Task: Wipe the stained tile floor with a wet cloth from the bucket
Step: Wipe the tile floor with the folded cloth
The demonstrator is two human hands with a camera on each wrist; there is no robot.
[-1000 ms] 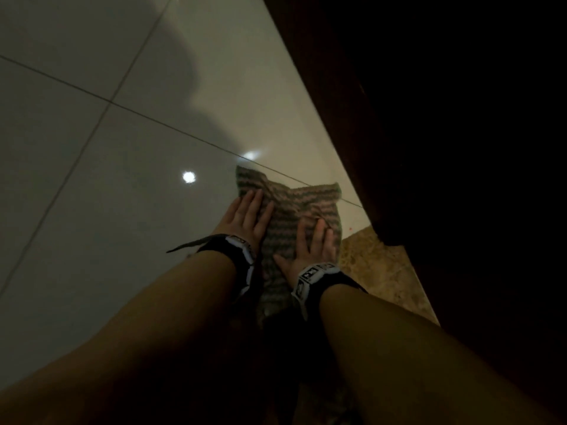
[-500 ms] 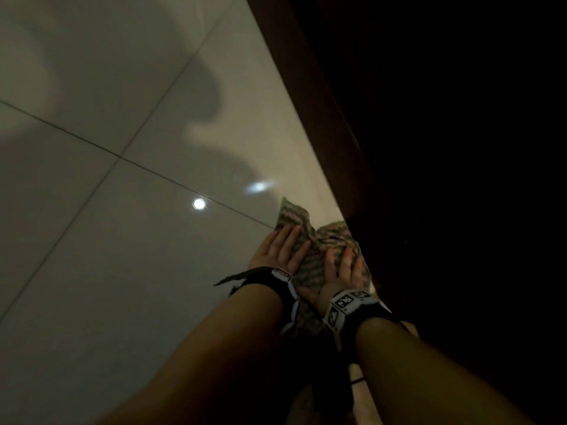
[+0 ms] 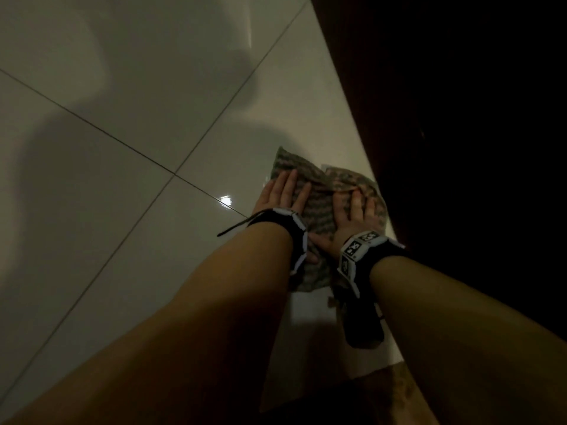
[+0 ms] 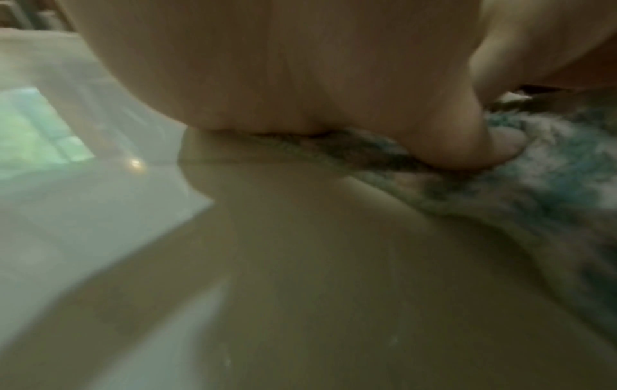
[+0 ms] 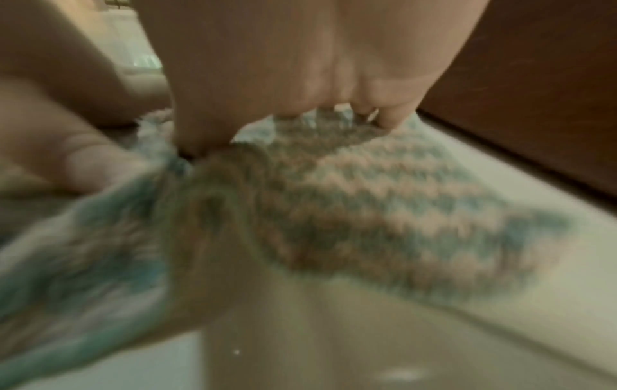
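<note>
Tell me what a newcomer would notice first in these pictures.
Two bare hands, the left hand and the right hand, press flat on a zigzag-patterned cloth on the glossy tile floor. The cloth lies close beside dark wooden furniture on the right.

Colours on the floor
The cloth (image 5: pixel 384 211) carries teal and pale pink zigzag stripes; the tile floor (image 3: pixel 138 87) is glossy off-white with grey grout lines; the wristbands (image 3: pixel 357 250) are black-and-white.
</note>
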